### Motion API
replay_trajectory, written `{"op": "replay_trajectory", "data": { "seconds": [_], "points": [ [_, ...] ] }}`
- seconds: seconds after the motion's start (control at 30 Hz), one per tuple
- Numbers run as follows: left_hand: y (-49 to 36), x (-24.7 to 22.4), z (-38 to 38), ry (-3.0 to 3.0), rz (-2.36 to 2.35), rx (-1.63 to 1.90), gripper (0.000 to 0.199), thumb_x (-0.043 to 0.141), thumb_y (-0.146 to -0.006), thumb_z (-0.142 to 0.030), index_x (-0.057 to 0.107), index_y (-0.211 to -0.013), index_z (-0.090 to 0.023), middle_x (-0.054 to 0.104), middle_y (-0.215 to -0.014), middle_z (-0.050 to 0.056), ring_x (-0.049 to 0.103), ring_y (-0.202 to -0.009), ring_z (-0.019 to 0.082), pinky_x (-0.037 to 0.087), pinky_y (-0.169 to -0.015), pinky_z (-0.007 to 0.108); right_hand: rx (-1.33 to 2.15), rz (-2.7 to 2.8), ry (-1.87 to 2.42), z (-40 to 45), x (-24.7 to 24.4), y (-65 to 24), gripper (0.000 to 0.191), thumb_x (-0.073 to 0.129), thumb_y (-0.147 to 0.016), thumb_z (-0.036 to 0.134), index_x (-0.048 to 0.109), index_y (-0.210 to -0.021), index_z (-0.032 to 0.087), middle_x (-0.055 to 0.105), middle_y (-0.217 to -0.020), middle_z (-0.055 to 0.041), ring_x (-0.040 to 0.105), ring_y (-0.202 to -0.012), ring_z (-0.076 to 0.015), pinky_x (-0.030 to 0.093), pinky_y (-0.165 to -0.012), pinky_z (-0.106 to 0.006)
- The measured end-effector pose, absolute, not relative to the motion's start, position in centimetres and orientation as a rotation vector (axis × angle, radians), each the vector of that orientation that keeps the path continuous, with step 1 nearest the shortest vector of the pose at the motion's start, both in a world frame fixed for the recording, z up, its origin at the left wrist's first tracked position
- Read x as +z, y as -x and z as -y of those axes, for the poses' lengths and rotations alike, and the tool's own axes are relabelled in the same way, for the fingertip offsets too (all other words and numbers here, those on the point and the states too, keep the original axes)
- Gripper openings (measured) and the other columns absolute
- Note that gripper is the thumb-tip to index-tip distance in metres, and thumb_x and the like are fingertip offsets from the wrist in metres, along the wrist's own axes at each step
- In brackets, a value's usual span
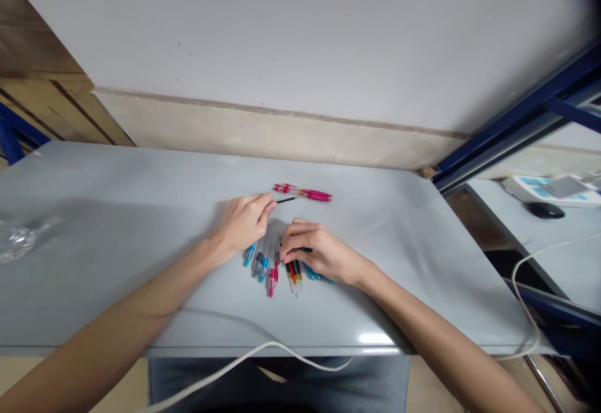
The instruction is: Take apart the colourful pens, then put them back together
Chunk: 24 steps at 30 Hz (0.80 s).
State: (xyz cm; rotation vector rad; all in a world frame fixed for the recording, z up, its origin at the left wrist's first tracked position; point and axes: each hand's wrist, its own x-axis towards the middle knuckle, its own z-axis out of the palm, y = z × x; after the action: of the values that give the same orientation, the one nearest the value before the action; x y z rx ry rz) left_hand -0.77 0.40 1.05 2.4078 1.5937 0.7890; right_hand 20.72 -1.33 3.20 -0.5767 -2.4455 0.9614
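My left hand (244,222) pinches a thin black pen refill (285,200) whose tip points right, towards a pair of pink-and-clear pens (303,193) lying just beyond it. My right hand (315,251) rests over a fanned bunch of clear pens (272,269) with blue, red, pink and orange parts. The fingers of my right hand close on a dark slim item (306,249), mostly hidden by them. Both hands sit close together on the grey tabletop (375,263), and my hands hide the upper ends of the fanned pens.
A crumpled clear plastic piece (16,243) lies at the table's left edge. A white cable (248,353) runs across the front edge. To the right, past a blue metal frame (516,131), a lower desk holds a computer mouse (544,210) and a white device (551,191).
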Motion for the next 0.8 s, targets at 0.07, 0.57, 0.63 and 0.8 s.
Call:
{"op": "replay_trajectory", "data": {
  "seconds": [0.07, 0.57, 0.63, 0.8],
  "points": [
    [0.8, 1.1, -0.4, -2.412, -1.601, 0.778, 0.024, 0.046, -0.1, -0.023, 0.062, -0.082, -0.022, 0.068, -0.075, 0.001, 0.057, -0.063, 0.016, 0.031, -0.06, 0.03, 0.967, 2.469, 0.575, 1.3, 3.1, -20.8, 0.017, 0.063, -0.096, 0.012, 0.075, -0.086, 0.019, 0.068, -0.09, -0.0051, 0.06, -0.09, -0.0183, 0.051, -0.083, -0.032],
    [0.9, 1.2, -0.6, -2.441, -1.617, 0.747, 0.024, 0.047, -0.1, -0.024, 0.066, -0.087, -0.022, 0.07, -0.077, 0.002, 0.059, -0.066, 0.017, 0.033, -0.06, 0.029, 0.748, 2.333, 0.9, 0.6, 4.1, -22.2, 0.014, 0.059, -0.099, 0.022, 0.072, -0.097, 0.019, 0.07, -0.092, -0.0059, 0.062, -0.081, -0.0183, 0.048, -0.076, -0.031],
    [0.9, 1.3, -0.5, -2.422, -1.597, 0.766, 0.024, 0.046, -0.1, -0.024, 0.066, -0.087, -0.021, 0.069, -0.076, 0.002, 0.06, -0.066, 0.017, 0.034, -0.061, 0.029, 0.643, 2.219, 1.234, -0.3, 4.6, -23.6, 0.016, 0.056, -0.098, 0.021, 0.069, -0.09, 0.019, 0.069, -0.081, -0.0033, 0.059, -0.069, -0.0165, 0.044, -0.068, -0.029],
    [0.8, 1.2, -0.4, -2.41, -1.561, 0.804, 0.025, 0.045, -0.101, -0.025, 0.064, -0.085, -0.022, 0.067, -0.074, 0.001, 0.058, -0.064, 0.017, 0.034, -0.062, 0.028, 0.856, 2.187, 1.745, -1.1, 5.2, -27.0, 0.02, 0.053, -0.092, 0.022, 0.06, -0.073, 0.02, 0.063, -0.057, -0.0008, 0.057, -0.05, -0.0156, 0.042, -0.058, -0.028]
  ]
}}
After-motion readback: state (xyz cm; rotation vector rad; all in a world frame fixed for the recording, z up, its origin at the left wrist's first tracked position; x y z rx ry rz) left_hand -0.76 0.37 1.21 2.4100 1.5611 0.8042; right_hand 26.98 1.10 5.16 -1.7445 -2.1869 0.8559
